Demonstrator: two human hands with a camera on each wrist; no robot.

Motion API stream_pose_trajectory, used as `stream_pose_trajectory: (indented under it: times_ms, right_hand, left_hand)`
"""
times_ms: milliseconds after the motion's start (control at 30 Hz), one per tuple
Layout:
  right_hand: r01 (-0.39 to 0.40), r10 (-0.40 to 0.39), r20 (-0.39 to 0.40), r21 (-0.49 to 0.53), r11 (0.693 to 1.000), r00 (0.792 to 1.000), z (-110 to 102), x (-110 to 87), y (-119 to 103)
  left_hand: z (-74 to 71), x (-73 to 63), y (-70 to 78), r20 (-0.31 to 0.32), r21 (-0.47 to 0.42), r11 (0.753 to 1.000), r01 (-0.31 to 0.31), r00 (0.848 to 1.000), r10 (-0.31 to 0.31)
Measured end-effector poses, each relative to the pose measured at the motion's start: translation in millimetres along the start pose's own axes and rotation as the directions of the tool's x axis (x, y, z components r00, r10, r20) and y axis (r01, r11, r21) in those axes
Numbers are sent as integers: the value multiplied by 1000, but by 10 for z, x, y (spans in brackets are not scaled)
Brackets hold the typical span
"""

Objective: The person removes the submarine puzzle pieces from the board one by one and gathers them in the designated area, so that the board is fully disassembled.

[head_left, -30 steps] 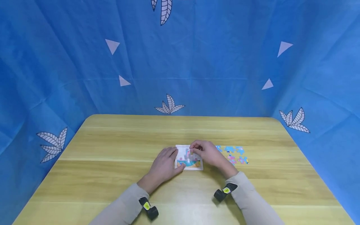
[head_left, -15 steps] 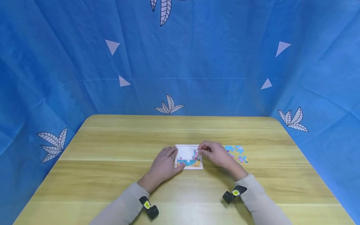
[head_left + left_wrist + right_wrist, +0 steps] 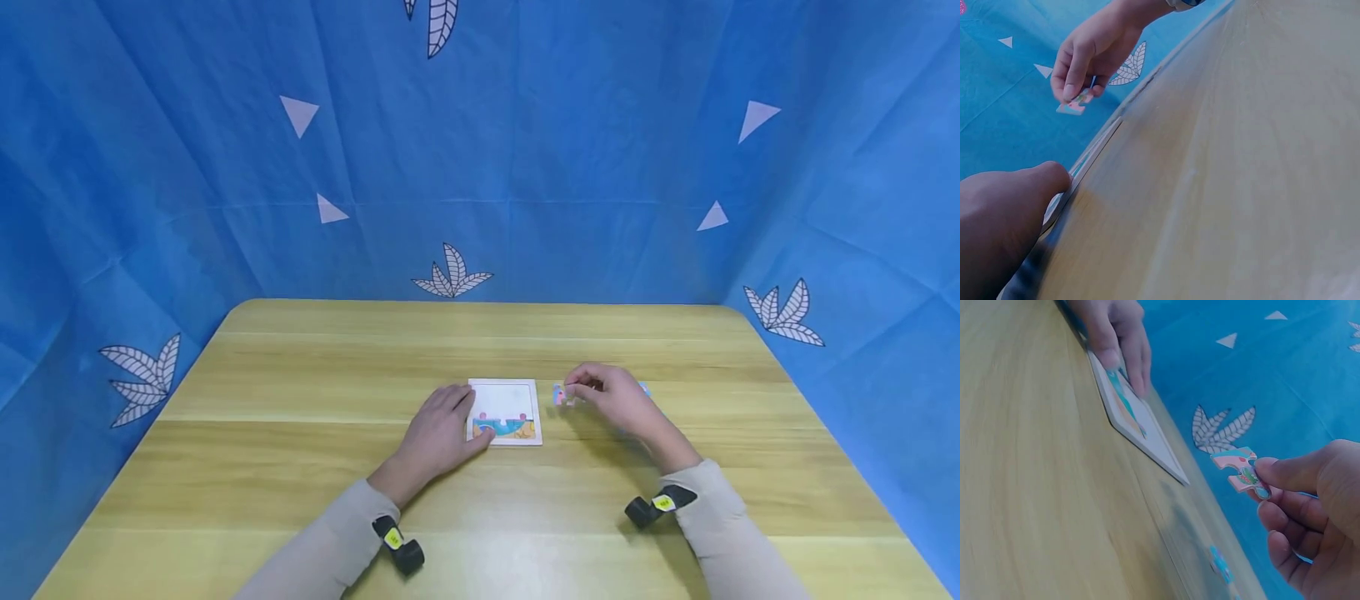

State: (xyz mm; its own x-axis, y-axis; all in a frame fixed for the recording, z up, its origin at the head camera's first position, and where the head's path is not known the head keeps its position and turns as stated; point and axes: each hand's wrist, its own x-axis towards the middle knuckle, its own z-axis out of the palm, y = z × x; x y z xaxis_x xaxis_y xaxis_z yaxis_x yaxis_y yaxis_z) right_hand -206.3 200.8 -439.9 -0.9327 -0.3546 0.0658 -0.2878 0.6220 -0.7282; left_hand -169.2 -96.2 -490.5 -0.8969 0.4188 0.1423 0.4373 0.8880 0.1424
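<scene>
A small white-rimmed puzzle tray (image 3: pixel 502 400) lies on the table, with a joined row of colourful pieces (image 3: pixel 510 429) along its near side. My left hand (image 3: pixel 437 435) rests on the tray's left edge, fingers extended and the thumb over the row's left end. To the right of the tray, my right hand (image 3: pixel 618 404) pinches a puzzle piece (image 3: pixel 1232 461) between thumb and fingers. Pink and blue with a green detail, that piece is held above the table. In the left wrist view the piece (image 3: pixel 1071 109) shows below the right fingertips.
Loose puzzle pieces (image 3: pixel 646 388) lie on the wooden table (image 3: pixel 337 358) to the right, mostly hidden by my right hand and forearm. One blue piece (image 3: pixel 1220 565) shows in the right wrist view. A blue patterned curtain (image 3: pixel 600 150) hangs behind the table.
My right hand has carried the pinched piece from over the tray to its right, back beside the loose pieces, uncovering the tray's upper part. My left hand has stayed on the tray.
</scene>
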Motion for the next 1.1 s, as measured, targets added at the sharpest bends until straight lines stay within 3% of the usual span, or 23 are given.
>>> stream_pose_trajectory:
  times_ms: [367,600,1100]
  right_hand:
    - [-136,129,68,111,984,989,-196,-53,171]
    - [-139,133,93,61,988,987,-196,-60,249]
    - [-113,101,184,57,992,978,-156,-59,330]
  left_hand:
    - [-12,18,-5,8,2,1000,10,1000,-10]
    - [-11,7,3,17,10,1000,10,1000,-10]
    - [-21,7,7,35,3,1000,21,999,-21]
